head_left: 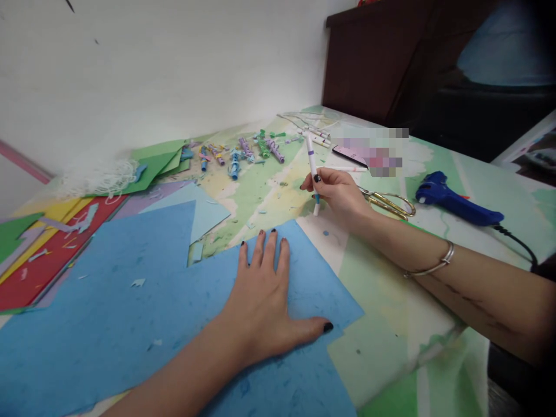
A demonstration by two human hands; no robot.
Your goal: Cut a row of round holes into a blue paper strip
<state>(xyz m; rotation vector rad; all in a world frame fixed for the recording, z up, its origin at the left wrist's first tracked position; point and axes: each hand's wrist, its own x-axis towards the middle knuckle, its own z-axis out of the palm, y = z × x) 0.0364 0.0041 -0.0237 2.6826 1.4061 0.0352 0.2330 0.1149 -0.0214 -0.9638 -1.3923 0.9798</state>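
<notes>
My left hand (264,301) lies flat, fingers spread, on a large blue sheet of paper (143,324) with pieces cut out of its far edge. Between the thumb and fingers of my right hand (336,194) is a white marker (311,153) with purple and blue bands, held upright beyond the sheet's far right corner. Its lower end is close to the tablecloth; whether it touches, I cannot tell. Just past my right wrist lie gold-handled scissors (388,204).
Rolled paper figures (235,165) stand or lie toward the wall. White string (98,178) and green paper (158,156) are at far left, above red paper (65,255). More markers (319,139), a phone (350,155) and a blue glue gun (456,200) with a black cord sit right.
</notes>
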